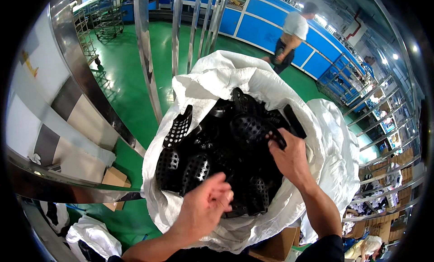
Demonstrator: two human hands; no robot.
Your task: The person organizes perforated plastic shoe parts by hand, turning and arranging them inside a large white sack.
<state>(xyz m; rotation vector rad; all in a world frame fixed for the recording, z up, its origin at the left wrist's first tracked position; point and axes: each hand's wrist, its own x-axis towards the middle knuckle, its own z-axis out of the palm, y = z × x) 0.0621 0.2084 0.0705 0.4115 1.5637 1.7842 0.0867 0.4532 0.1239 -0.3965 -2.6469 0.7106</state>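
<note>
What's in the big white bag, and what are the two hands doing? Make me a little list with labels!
Bag: large white woven sack, open at the top
Inside: black plastic parts with round holes, piled up
Left hand: curled, over the near edge of the pile
Right hand: fingers gripping one black part
Floor: green
Background: a person beside blue cabinets

1 head view, fisheye, looking steeply down, close over white sack (253, 81)

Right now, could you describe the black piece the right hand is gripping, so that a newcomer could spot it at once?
Find the big white sack on the green floor, heaped with black perforated plastic pieces. At the heap's upper right, the right hand grips the domed perforated piece. Unlike its neighbours, it lies under those fingertips.
</note>
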